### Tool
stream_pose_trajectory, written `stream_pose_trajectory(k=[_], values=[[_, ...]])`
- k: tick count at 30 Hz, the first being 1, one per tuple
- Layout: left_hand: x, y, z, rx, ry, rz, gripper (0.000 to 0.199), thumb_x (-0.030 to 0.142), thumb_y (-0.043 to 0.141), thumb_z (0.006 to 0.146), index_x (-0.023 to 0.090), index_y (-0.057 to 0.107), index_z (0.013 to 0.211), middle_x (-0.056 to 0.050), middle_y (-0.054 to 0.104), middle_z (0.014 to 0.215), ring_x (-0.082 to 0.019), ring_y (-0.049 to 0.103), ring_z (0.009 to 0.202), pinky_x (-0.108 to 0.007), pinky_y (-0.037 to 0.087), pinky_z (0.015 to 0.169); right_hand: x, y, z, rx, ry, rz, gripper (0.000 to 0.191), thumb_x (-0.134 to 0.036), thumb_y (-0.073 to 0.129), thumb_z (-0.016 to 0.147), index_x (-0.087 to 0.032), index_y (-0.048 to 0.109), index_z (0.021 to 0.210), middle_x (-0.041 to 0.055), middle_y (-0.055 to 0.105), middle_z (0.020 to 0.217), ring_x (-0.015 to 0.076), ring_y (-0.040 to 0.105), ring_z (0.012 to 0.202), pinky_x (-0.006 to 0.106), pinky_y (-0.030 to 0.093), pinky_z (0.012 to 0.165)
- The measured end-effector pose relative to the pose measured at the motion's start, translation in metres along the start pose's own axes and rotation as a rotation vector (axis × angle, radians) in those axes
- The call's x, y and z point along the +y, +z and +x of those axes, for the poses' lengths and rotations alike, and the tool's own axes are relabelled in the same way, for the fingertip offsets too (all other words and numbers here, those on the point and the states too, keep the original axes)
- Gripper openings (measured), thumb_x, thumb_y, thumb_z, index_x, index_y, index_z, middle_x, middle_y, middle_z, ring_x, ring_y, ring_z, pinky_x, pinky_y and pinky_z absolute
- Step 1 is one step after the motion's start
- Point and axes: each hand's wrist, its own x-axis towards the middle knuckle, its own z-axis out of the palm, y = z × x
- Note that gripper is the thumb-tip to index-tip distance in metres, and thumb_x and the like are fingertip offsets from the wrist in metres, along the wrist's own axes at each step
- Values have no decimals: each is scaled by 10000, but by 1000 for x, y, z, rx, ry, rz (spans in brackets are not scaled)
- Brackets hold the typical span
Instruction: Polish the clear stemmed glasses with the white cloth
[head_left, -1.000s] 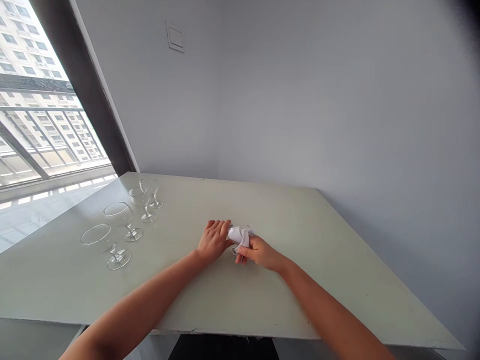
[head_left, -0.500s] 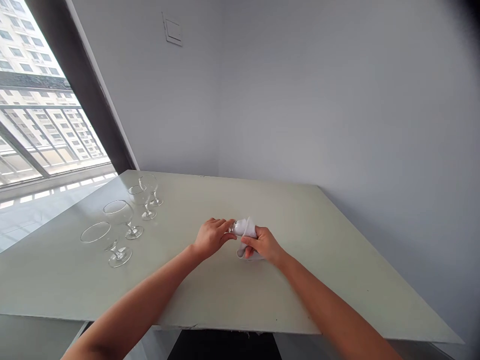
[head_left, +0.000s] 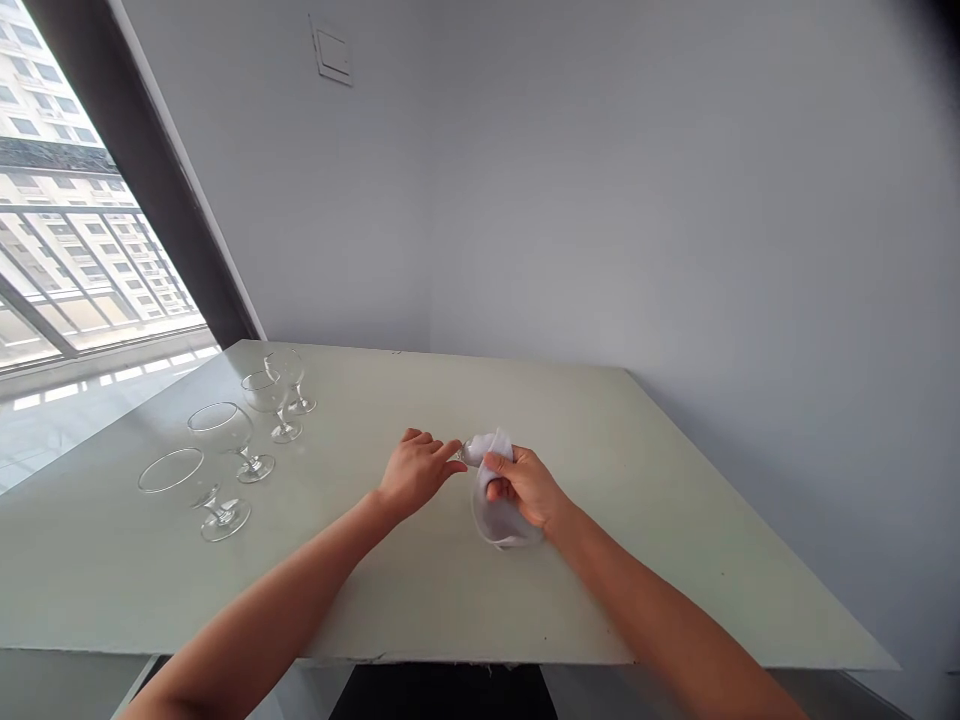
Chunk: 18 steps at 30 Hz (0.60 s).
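Near the middle of the table, my left hand point(head_left: 418, 470) pinches the stem end of a small glass point(head_left: 474, 451) lying sideways in the air. My right hand point(head_left: 525, 485) grips a white cloth point(head_left: 504, 520), part of which is pressed into or around the glass's bowl. The rest of the cloth hangs below my right fingers towards the tabletop. My right hand and the cloth hide much of the glass. Several clear stemmed glasses stand upright in a row on the left, the nearest one point(head_left: 222, 516) closest to my left forearm.
The pale table point(head_left: 645, 590) meets grey walls behind and at the right. A window with a railing point(head_left: 82, 260) is at the far left. On the back wall sits a switch point(head_left: 333, 52). A dark object point(head_left: 442, 695) shows below the front edge.
More of the cloth now hangs down below my right hand. My left hand has shifted slightly left, still at the glass. The whole view has moved a little.
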Motion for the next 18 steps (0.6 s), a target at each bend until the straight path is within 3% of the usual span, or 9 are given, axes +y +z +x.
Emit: stream_pose_trajectory(k=[5, 6, 7, 8, 11, 13, 16, 18], values=[[-8, -13, -2, -618, -242, -772, 515, 572, 332, 825, 132, 598, 852, 25, 431, 447, -96, 410, 437, -256, 380, 527, -30, -6, -19, -410, -55, -341, 262, -397, 669, 678, -146, 611, 727, -6, 609, 583, 150, 611, 513, 273, 448, 568], [-8, -13, -2, -682, -256, -851, 542, 578, 309, 828, 119, 596, 847, 26, 422, 433, -95, 405, 420, -258, 384, 515, -35, -8, -21, -444, -50, -367, 262, -397, 669, 677, -145, 614, 723, -3, 612, 592, 154, 614, 515, 278, 449, 568], [-8, -11, -2, -671, -267, -867, 555, 579, 293, 831, 115, 595, 865, 19, 442, 441, -98, 416, 419, -260, 390, 511, -37, -9, -20, -434, -45, -378, 261, -396, 668, 680, -144, 616, 724, -2, 612, 586, 153, 612, 510, 276, 445, 563], [-6, -9, -1, -588, -269, -817, 550, 574, 289, 834, 122, 593, 907, 3, 492, 483, -104, 446, 443, -264, 400, 522, -37, -9, -18, -379, -41, -375, 261, -395, 666, 682, -142, 616, 725, -3, 608, 567, 148, 605, 497, 270, 436, 551], [-2, -1, 0, -151, -136, -388, 461, 552, 404, 805, 199, 572, 1048, -54, 630, 766, -162, 558, 708, -317, 426, 691, -23, -3, -5, -96, -28, -231, 278, -406, 668, 678, -138, 607, 719, -13, 576, 489, 127, 564, 444, 248, 402, 502], [-2, 1, 0, 44, 0, -88, 419, 530, 493, 769, 236, 584, 1054, -65, 640, 842, -203, 542, 858, -379, 376, 829, -11, 5, 4, 43, 3, -61, 296, -424, 669, 668, -143, 596, 724, -29, 544, 452, 106, 518, 406, 237, 382, 473], [-9, -2, 0, 54, -10, -8, 372, 532, 486, 775, 231, 636, 933, -58, 631, 736, -194, 535, 787, -367, 373, 809, -3, 11, 6, 46, 26, 45, 292, -432, 651, 682, -156, 587, 751, -48, 526, 439, 85, 482, 385, 226, 372, 469], [-16, -6, 0, -142, -119, -240, 425, 565, 427, 791, 207, 641, 872, -39, 599, 651, -153, 513, 645, -299, 400, 670, -9, 9, -1, -89, -6, -79, 282, -425, 643, 693, -156, 593, 765, -36, 564, 464, 101, 525, 416, 239, 394, 510]])
